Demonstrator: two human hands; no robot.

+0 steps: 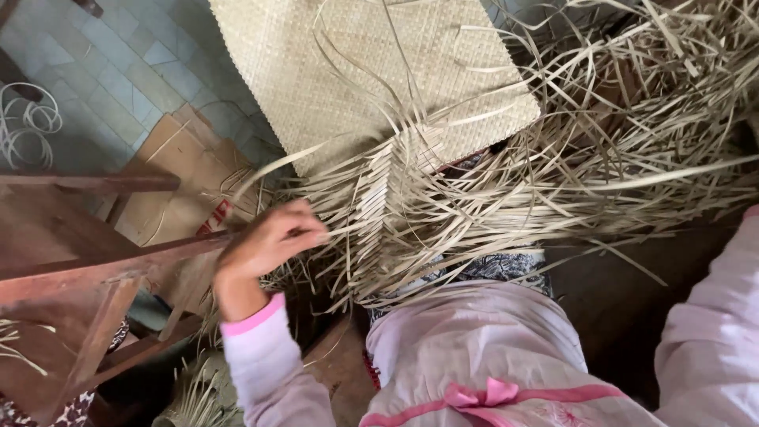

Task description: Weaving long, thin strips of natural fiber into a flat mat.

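Observation:
A pale woven straw mat (371, 79) lies spread in front of me, its near edge unfinished and fanning out into loose flat straw strips (411, 213). My left hand (269, 241), in a pink sleeve, is closed around a bunch of these strips at the left side of the unfinished edge. A big tangle of long loose strips (632, 134) spills over the right side. Only the pink sleeve of my right arm (711, 332) shows at the right edge; the hand itself is out of frame.
A reddish wooden frame (95, 269) stands at the left, close to my left hand. Flattened brown cardboard (186, 170) lies on the grey tiled floor (103, 71) beyond it. A white coiled cord (28, 119) rests at the far left. Dark wood (624, 292) is below right.

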